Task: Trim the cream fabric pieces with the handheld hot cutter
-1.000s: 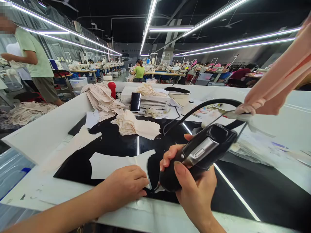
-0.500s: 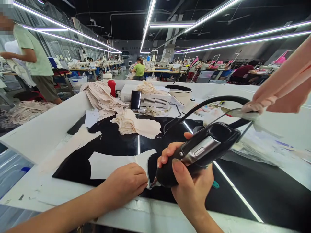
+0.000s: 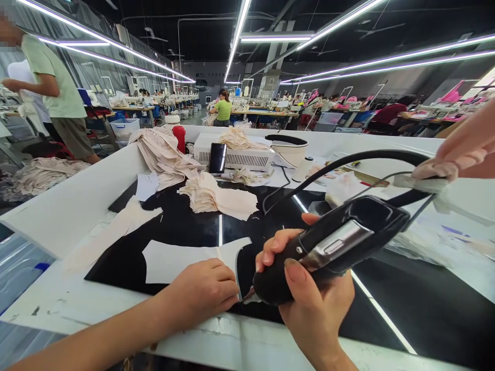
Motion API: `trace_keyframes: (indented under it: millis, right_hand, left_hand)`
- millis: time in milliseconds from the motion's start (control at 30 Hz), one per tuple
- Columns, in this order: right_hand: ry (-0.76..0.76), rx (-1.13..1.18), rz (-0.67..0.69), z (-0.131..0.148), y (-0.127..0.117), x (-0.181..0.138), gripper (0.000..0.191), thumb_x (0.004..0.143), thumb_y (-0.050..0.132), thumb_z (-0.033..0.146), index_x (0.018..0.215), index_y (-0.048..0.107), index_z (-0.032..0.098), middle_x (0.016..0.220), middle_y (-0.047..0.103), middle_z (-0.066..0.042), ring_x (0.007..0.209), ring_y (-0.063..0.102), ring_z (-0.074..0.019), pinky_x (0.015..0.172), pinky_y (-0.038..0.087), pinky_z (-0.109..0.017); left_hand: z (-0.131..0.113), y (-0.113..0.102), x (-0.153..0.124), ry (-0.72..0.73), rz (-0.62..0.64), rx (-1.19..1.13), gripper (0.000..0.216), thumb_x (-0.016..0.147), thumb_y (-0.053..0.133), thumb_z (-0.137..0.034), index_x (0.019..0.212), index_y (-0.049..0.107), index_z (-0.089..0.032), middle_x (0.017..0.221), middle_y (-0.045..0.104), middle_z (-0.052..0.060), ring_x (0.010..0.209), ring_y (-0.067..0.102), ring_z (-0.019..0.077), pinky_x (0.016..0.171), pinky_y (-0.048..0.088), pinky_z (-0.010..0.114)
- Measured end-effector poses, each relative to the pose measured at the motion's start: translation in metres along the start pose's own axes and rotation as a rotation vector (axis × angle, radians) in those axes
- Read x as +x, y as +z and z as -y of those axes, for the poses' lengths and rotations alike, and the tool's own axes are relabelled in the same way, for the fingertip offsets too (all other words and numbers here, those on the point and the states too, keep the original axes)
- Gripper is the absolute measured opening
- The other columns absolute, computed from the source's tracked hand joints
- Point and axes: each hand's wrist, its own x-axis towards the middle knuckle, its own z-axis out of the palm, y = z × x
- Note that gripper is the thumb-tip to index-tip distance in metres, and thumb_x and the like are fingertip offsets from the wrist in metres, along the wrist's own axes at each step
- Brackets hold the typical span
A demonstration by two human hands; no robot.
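My right hand (image 3: 313, 304) is wrapped round a black corded handheld power tool (image 3: 328, 252) with a silver side panel. Its narrow metal tip (image 3: 252, 296) points down and left, by the lower right corner of a white fabric piece (image 3: 181, 262). That piece lies flat on the black mat (image 3: 174, 226). My left hand (image 3: 209, 288) rests on its lower right part with fingers curled and pressed together at the edge. Those fingertips are partly hidden. A thin grey strip (image 3: 238, 270) runs along the piece's curved right edge, close to the tip.
Peach cloth (image 3: 467, 149) is knotted round the tool's cable at right. Stacked cream fabric pieces (image 3: 216, 196), a phone (image 3: 217, 157), a white vented box (image 3: 235, 154) and a thread cone (image 3: 302, 169) stand behind. White side boards (image 3: 77, 206) edge the table. A person (image 3: 52, 98) stands at left.
My right hand and the tool have shifted slightly right, the rear of the tool most. The cable and peach cloth have swung right too. My left hand keeps its place on the fabric.
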Motion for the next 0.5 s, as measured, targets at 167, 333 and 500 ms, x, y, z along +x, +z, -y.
trace_keyframes:
  millis: [167, 333, 500]
  right_hand:
    - [-0.021, 0.04, 0.018, -0.001, 0.003, -0.002, 0.045, 0.088, 0.078, 0.035, 0.126, 0.054, 0.031, 0.084, 0.063, 0.002, 0.06, 0.062, -0.0151, 0.051, 0.057, -0.03]
    - [-0.049, 0.044, -0.006, -0.007, 0.004, -0.001, 0.046, 0.088, 0.079, 0.033, 0.127, 0.055, 0.03, 0.084, 0.064, 0.003, 0.059, 0.062, -0.014, 0.052, 0.057, -0.029]
    - [-0.047, 0.044, -0.021, -0.01, 0.005, 0.0, 0.046, 0.087, 0.08, 0.032, 0.126, 0.055, 0.03, 0.085, 0.065, 0.002, 0.059, 0.063, -0.0132, 0.052, 0.058, -0.028]
  left_hand:
    - [0.0, 0.0, 0.0, 0.01, -0.033, 0.02, 0.016, 0.101, 0.061, -0.017, 0.086, 0.067, -0.017, 0.087, 0.07, 0.002, 0.082, 0.064, 0.0162, 0.081, 0.053, 0.027]
    - [-0.001, 0.0, -0.002, -0.022, -0.024, 0.007, 0.019, 0.103, 0.059, -0.017, 0.086, 0.066, -0.018, 0.088, 0.071, 0.001, 0.083, 0.065, 0.0152, 0.08, 0.053, 0.026]
    - [0.0, 0.001, -0.002, -0.033, -0.066, -0.038, 0.018, 0.102, 0.06, -0.017, 0.086, 0.067, -0.018, 0.088, 0.071, 0.001, 0.083, 0.065, 0.0169, 0.079, 0.053, 0.027]
